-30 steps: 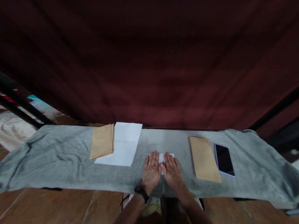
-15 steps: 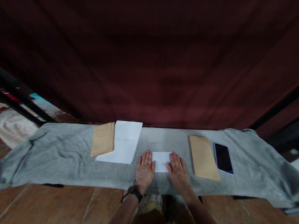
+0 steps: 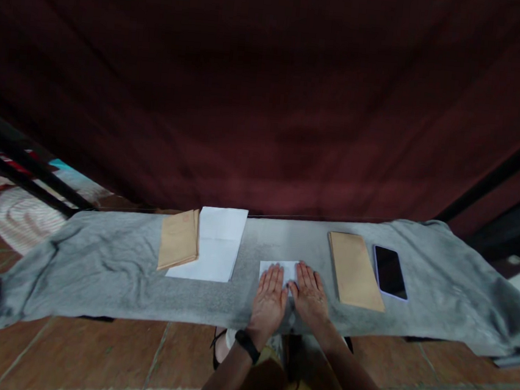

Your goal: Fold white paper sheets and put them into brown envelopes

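Observation:
A small folded sheet of white paper (image 3: 289,270) lies on the grey cloth in front of me. My left hand (image 3: 270,299) rests flat across its left half, fingers stretched out and pointing away from me. On the paper's right edge lies my right hand (image 3: 310,293), also flat with its fingers extended. The two thumbs nearly meet over the lower part of the paper. Both palms face down, and they cover much of the sheet.
Left of my hands, brown envelopes (image 3: 177,237) overlap a stack of white sheets (image 3: 221,249). To the right are more brown envelopes (image 3: 356,272) and a phone (image 3: 390,272) with a purple edge. Grey cloth (image 3: 110,266) covers the narrow bench; a dark red curtain (image 3: 266,128) hangs behind.
My left hand has slid right, from beside the paper's left edge onto the paper. My right hand has stayed at the right edge.

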Tool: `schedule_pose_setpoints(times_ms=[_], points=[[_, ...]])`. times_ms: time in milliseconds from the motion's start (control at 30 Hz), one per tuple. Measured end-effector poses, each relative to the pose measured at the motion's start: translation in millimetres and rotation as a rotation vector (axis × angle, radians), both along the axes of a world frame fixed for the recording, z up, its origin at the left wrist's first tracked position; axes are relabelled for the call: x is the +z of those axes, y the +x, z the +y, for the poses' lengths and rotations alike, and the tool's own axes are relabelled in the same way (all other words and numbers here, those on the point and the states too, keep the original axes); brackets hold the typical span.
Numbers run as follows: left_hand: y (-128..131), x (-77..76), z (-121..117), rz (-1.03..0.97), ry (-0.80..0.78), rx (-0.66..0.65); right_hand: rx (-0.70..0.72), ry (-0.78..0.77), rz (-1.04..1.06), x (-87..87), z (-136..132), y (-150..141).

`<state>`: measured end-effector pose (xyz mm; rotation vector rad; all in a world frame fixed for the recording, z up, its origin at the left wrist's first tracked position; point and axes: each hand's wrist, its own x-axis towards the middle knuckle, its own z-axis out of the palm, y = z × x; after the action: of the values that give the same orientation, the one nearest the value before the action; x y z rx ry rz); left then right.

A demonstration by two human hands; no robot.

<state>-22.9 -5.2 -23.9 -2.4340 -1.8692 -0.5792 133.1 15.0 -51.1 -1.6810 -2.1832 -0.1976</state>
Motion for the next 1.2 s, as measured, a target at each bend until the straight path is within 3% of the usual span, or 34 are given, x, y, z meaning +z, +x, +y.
schedule_pose_setpoints(times_ms=[133, 433, 667, 1200], points=[[15.4, -3.2, -6.3, 0.022, 0.03, -0.051, 0.014, -0.034, -0.03, 0.1, -1.4, 1.2], [-2.1, -8.4, -11.9, 0.05, 0.045, 0.031, 0.013, -0.042, 0.024, 8.9, -3.4, -6.2], [-2.4, -16.0, -12.3, 0.113, -0.01, 0.011, 0.266, -0.049, 0.025, 13.0, -18.0, -20.6], [-18.0, -0.4, -19.9, 0.07, -0.024, 0.086, 0.167, 0.021, 0.014, 6.5, -29.7, 11.7]])
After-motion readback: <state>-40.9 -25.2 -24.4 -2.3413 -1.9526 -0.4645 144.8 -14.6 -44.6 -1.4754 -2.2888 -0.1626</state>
